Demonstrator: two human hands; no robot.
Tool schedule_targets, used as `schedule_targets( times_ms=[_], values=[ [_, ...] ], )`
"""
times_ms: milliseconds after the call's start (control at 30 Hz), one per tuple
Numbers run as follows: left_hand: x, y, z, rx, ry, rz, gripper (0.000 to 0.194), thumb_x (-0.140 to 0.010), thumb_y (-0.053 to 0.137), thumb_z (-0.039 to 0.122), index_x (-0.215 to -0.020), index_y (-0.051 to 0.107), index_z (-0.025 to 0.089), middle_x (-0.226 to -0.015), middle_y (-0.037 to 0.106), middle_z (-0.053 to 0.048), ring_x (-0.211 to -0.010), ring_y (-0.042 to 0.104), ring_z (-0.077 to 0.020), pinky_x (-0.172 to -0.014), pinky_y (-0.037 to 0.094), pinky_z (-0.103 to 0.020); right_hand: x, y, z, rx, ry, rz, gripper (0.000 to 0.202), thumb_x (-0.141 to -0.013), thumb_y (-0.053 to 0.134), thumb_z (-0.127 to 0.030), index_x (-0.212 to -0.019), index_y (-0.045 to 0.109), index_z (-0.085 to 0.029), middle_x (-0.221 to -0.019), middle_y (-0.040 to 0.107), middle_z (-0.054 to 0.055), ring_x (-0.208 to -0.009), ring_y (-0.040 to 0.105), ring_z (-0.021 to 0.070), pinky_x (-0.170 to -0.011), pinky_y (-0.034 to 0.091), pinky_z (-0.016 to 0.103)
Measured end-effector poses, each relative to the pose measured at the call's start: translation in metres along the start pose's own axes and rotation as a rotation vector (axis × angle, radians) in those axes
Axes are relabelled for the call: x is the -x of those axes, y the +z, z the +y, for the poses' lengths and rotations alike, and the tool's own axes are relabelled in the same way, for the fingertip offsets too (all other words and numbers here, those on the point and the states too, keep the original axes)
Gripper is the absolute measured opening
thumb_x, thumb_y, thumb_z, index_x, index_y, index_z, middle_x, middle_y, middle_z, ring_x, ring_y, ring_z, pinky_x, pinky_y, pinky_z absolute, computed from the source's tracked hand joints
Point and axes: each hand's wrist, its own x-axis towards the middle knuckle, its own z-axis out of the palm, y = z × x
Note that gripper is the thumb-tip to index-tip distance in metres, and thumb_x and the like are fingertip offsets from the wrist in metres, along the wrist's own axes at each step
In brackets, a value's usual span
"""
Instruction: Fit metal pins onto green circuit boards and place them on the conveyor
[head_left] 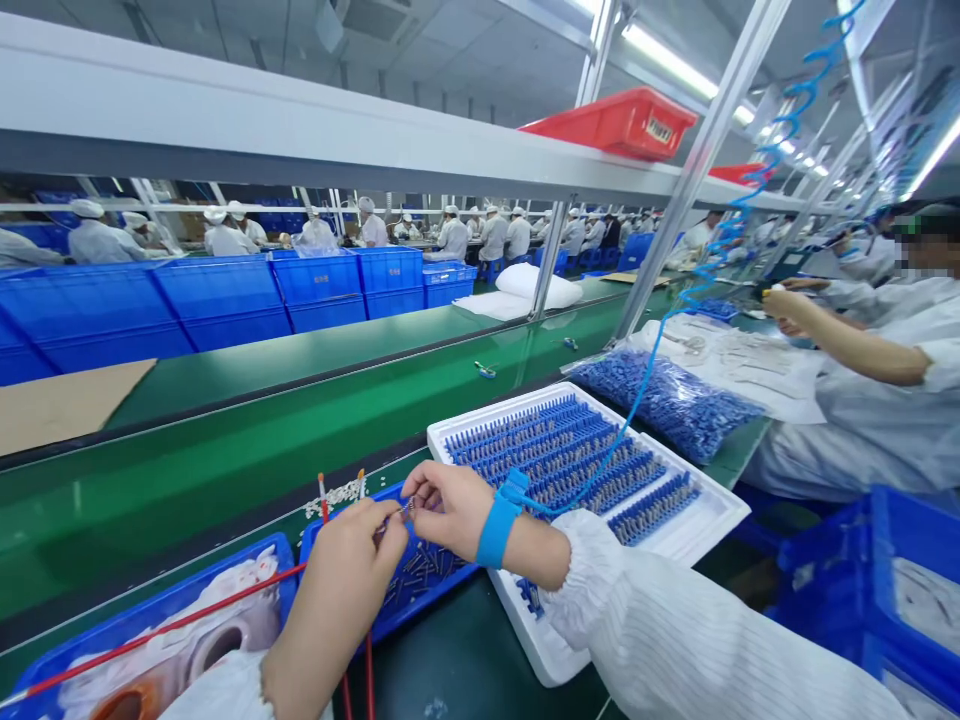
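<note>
In front of me my left hand [349, 565] and my right hand [454, 505] meet, fingers closed in a pinch. Between the fingertips is a small, thin metallic part [407, 509]; its kind is too small to make out. A blue wrist strap [499, 522] with a coiled cord circles my right wrist. Beneath the hands lies a blue tray [459, 583] holding many dark slim pins [424, 577]. To the right, partly under my right forearm, a white foam tray [709, 508] carries rows of blue parts with metal pieces [559, 440].
At lower left, a blue bin [281, 565] holds cloth and tape rolls, with a long red-handled brush [187, 625] across it. A bag of blue pieces [664, 395] lies beyond the foam tray. The green conveyor [225, 455] runs behind. A co-worker's arm [847, 325] is at right.
</note>
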Motion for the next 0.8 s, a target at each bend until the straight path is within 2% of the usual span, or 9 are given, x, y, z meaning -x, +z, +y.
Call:
schedule_targets(
  times_ms=[100,200,300,400,533,600,667,733,800],
  values=[
    [-0.004,-0.006,0.007,0.148,-0.192,-0.099,0.016,-0.065,0.051,0.03,-0.056,0.06,0.022,-0.051,0.049,-0.001,-0.055,0.047,-0.0187,-0.054,0.031,-0.026,0.003,0.002,0.0,-0.047,-0.006,0.066,0.03,-0.06,0.06,0.008,-0.077,0.052,-0.015,-0.06,0.05,-0.008,-0.053,0.051,0.0081,-0.049,0.04,0.014],
    [-0.004,-0.008,0.013,0.488,-0.471,-0.236,0.019,-0.061,0.055,0.038,-0.055,0.052,0.02,-0.045,0.022,0.008,-0.043,0.016,-0.0093,-0.042,0.014,-0.022,0.006,0.0,-0.003,-0.08,-0.024,0.122,0.03,-0.057,0.063,0.008,-0.073,0.054,-0.015,-0.061,0.05,-0.008,-0.052,0.049,0.0072,-0.046,0.038,0.013],
    [-0.004,-0.008,0.018,0.79,-0.649,-0.294,0.029,-0.053,0.065,0.039,-0.053,0.044,0.019,-0.05,0.017,0.011,-0.048,0.004,-0.0073,-0.04,0.006,-0.021,0.009,-0.006,-0.004,-0.141,-0.034,0.11,0.026,-0.06,0.065,0.008,-0.069,0.055,-0.014,-0.058,0.051,-0.008,-0.052,0.051,0.0066,-0.046,0.039,0.012],
    [-0.003,-0.009,0.022,0.887,-0.699,-0.303,0.032,-0.05,0.071,0.037,-0.055,0.045,0.018,-0.05,0.02,0.011,-0.047,0.005,-0.006,-0.038,0.006,-0.019,0.011,-0.012,0.0,-0.182,-0.053,0.074,0.019,-0.068,0.065,0.005,-0.072,0.058,-0.012,-0.058,0.054,-0.006,-0.053,0.055,0.0077,-0.048,0.044,0.012],
    [-0.003,-0.013,0.027,0.918,-0.667,-0.335,0.035,-0.054,0.074,0.041,-0.055,0.05,0.015,-0.048,0.021,0.01,-0.045,0.008,-0.0045,-0.036,0.007,-0.016,0.013,-0.026,0.01,-0.085,-0.117,0.071,0.022,-0.073,0.059,0.008,-0.082,0.064,-0.012,-0.07,0.061,-0.002,-0.062,0.059,0.0102,-0.057,0.049,0.015],
    [-0.003,-0.017,0.029,0.933,-0.692,-0.297,0.035,-0.054,0.076,0.04,-0.057,0.054,0.013,-0.049,0.021,0.01,-0.045,0.009,-0.0034,-0.035,0.008,-0.015,0.013,-0.042,0.016,0.035,-0.145,0.086,0.025,-0.076,0.057,0.008,-0.087,0.066,-0.013,-0.077,0.062,0.0,-0.066,0.06,0.0116,-0.063,0.05,0.019],
    [-0.003,-0.022,0.028,0.987,-0.794,-0.223,0.037,-0.049,0.082,0.036,-0.058,0.055,0.012,-0.05,0.022,0.01,-0.043,0.012,-0.0017,-0.034,0.011,-0.013,0.011,-0.068,0.024,0.187,-0.137,0.123,0.026,-0.079,0.054,0.006,-0.089,0.067,-0.014,-0.079,0.061,0.001,-0.067,0.059,0.0132,-0.069,0.049,0.024],
    [0.0,-0.027,0.02,1.078,-0.93,-0.156,0.041,-0.042,0.086,0.03,-0.056,0.052,0.013,-0.051,0.023,0.01,-0.041,0.015,0.0002,-0.032,0.013,-0.011,0.01,-0.103,0.037,0.345,-0.081,0.184,0.025,-0.083,0.051,0.005,-0.091,0.066,-0.013,-0.079,0.06,0.002,-0.071,0.058,0.0152,-0.075,0.047,0.028],
    [0.006,-0.032,0.003,1.161,-1.004,-0.145,0.041,-0.044,0.086,0.027,-0.057,0.049,0.014,-0.05,0.025,0.01,-0.038,0.017,0.0012,-0.029,0.012,-0.01,0.008,-0.141,0.053,0.492,0.008,0.247,0.021,-0.086,0.05,0.003,-0.089,0.065,-0.011,-0.077,0.06,0.004,-0.076,0.057,0.0175,-0.08,0.046,0.033]
  ],
)
